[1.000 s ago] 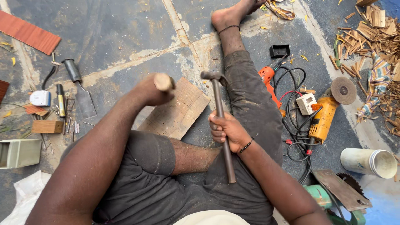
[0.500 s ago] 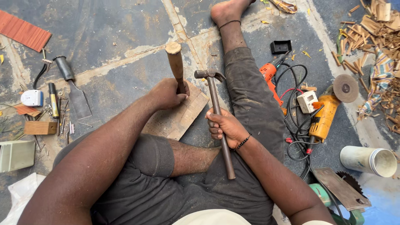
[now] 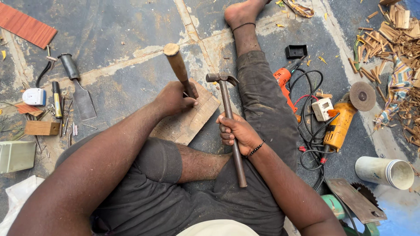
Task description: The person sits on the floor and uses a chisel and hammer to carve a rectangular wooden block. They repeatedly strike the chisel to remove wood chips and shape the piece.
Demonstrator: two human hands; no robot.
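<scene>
I sit on the floor with one leg stretched out. My left hand point(image 3: 173, 99) grips a chisel with a wooden handle point(image 3: 177, 65), its tip set on a flat wooden board point(image 3: 192, 122) that lies on the floor by my thigh. The handle leans up and to the left. My right hand point(image 3: 234, 132) holds a metal claw hammer point(image 3: 227, 105) by the middle of its shaft. The hammer head sits just right of the chisel, low over the board's far corner.
A wide chisel point(image 3: 81, 94), a small wood block point(image 3: 41, 128) and small tools lie at left. An orange drill point(image 3: 284, 81), an angle grinder point(image 3: 343, 120) and cables lie right of my leg. A white cup point(image 3: 385, 171) and wood scraps point(image 3: 393, 30) are further right.
My left hand has brought the chisel down from a raised, end-on pose to stand tip-down on the board. The hammer stays about where it was.
</scene>
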